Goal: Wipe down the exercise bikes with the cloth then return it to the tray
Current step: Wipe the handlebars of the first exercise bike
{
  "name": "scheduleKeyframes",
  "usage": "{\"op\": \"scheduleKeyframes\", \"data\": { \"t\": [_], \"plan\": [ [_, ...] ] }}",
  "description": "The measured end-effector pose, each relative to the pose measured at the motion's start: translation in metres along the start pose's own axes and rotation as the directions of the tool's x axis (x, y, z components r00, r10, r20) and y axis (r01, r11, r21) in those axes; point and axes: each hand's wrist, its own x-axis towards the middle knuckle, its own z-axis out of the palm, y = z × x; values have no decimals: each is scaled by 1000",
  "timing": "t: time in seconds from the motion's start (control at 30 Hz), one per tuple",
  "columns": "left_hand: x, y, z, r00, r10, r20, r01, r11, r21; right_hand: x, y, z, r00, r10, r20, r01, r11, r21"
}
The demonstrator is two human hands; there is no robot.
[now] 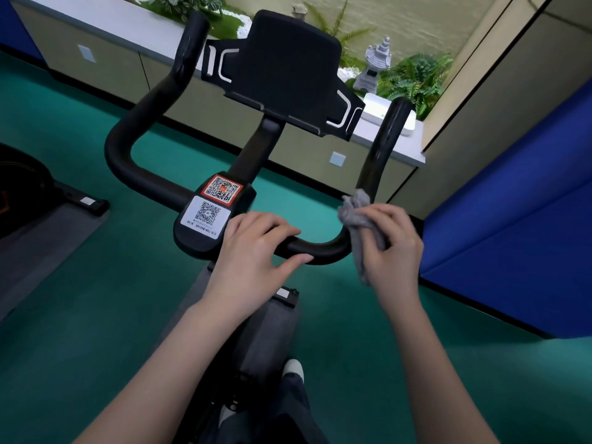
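Observation:
A black exercise bike fills the middle of the view, with curved handlebars (137,174) and a dark console screen (288,65). Two QR stickers (211,206) sit on its centre block. My left hand (256,248) grips the lower crossbar just right of the stickers. My right hand (390,248) holds a grey cloth (355,213) wrapped around the bend of the right handlebar (384,145). A white tray (374,112) stands on the ledge behind the right bar end, partly hidden by it.
A second machine (38,193) on a grey mat stands at the left. A low ledge with plants and a stone lantern (374,65) runs along the back. Blue padding (512,219) lines the wall at the right. Green floor surrounds the bike.

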Motion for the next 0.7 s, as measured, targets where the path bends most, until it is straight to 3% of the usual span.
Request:
{"op": "scheduleKeyframes", "data": {
  "t": [0.1,0.2,0.27,0.33,0.4,0.47,0.53,0.7],
  "plan": [
    [2,7,6,1000,2,23,-2,1000,-9,29,6,-11,997,71,34,-71,997,-9],
    [5,9,11,1000,-22,21,22,1000,-15,42,-3,-15,970,-75,231,74,997,15],
    [8,8,13,999,-43,10,44,998,-39,47,-15,-12,852,-171,495,180,983,29],
    [9,7,13,998,-62,5,63,996,-69,61,-23,-6,697,-125,706,222,974,-47],
    [10,7,13,997,-75,6,75,992,-97,77,-26,1,571,-40,820,292,943,-157],
    [10,6,13,997,-78,13,79,990,-113,90,-27,8,495,12,869,355,910,-215],
    [10,5,13,997,-80,17,81,989,-122,101,-26,11,485,21,874,386,892,-235],
    [11,6,12,995,-100,11,101,985,-141,121,-19,6,552,13,834,347,905,-244]
  ]
}}
